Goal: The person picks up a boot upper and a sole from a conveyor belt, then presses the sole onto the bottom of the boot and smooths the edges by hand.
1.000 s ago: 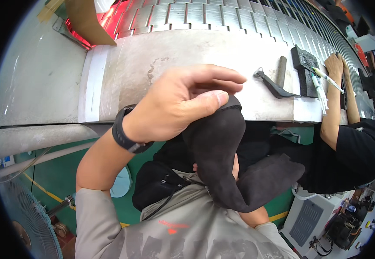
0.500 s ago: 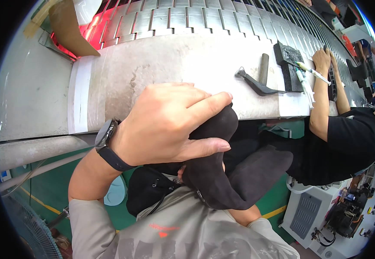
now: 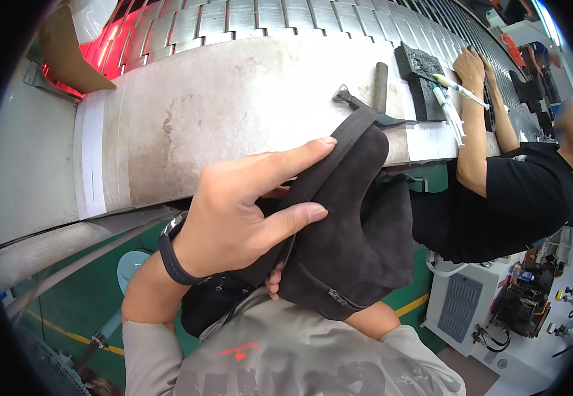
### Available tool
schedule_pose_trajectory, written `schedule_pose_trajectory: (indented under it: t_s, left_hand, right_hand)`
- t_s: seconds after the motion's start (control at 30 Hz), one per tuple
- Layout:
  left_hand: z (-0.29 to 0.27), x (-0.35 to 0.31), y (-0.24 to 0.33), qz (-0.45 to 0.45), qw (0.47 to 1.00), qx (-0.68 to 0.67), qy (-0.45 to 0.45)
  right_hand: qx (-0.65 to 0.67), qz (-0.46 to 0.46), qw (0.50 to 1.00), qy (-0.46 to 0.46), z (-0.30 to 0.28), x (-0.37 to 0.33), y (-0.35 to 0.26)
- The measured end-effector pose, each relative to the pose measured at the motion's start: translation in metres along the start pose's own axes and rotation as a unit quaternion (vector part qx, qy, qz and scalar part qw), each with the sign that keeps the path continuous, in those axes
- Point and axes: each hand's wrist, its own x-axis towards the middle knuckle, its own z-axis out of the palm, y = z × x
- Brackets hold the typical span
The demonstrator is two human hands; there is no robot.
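Observation:
A black suede ankle boot (image 3: 355,231) with a side zip is held over my lap, its sole edge pointing up toward the bench. My left hand (image 3: 240,211), with a black watch on the wrist, lies across the boot's left side, index finger along the sole edge and thumb pressed on the upper. My right hand (image 3: 273,282) is under the boot. Only a few of its fingertips show, and its forearm comes up beneath the boot.
A worn grey workbench (image 3: 233,112) runs across in front, with a slatted metal conveyor (image 3: 247,16) behind it. On the bench lie a dark metal tool (image 3: 369,109), a hammer handle (image 3: 380,82), a black sole piece (image 3: 421,72) and white applicators (image 3: 450,105). A co-worker in black (image 3: 497,198) leans on it at right.
The boot has turned and risen toward the bench edge, showing more of its side and zip. My left hand has slid from over the toe onto the boot's side.

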Motion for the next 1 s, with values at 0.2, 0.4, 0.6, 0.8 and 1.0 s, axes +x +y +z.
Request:
schedule_pose_trajectory:
  t_s: [0.2,0.4,0.6,0.8,1.0]
  left_hand:
    - [0.005,0.001,-0.012,-0.109,0.968,-0.224,-0.008]
    - [0.029,-0.013,-0.018,-0.06,0.985,-0.149,0.056]
    - [0.036,-0.022,-0.021,0.005,0.996,-0.045,0.081]
    - [0.06,-0.029,-0.007,0.002,0.989,0.076,0.126]
    - [0.048,-0.018,0.0,0.07,0.987,0.065,0.133]
  right_hand:
    - [-0.006,-0.017,0.998,-0.067,-0.004,0.001,0.004]
    - [0.039,-0.018,0.999,-0.015,-0.005,-0.004,0.003]
    - [-0.041,0.019,0.993,0.108,0.027,-0.003,-0.008]
    - [-0.087,-0.06,0.987,0.121,0.026,-0.01,-0.017]
    - [-0.19,-0.291,0.929,0.125,0.034,-0.02,-0.025]
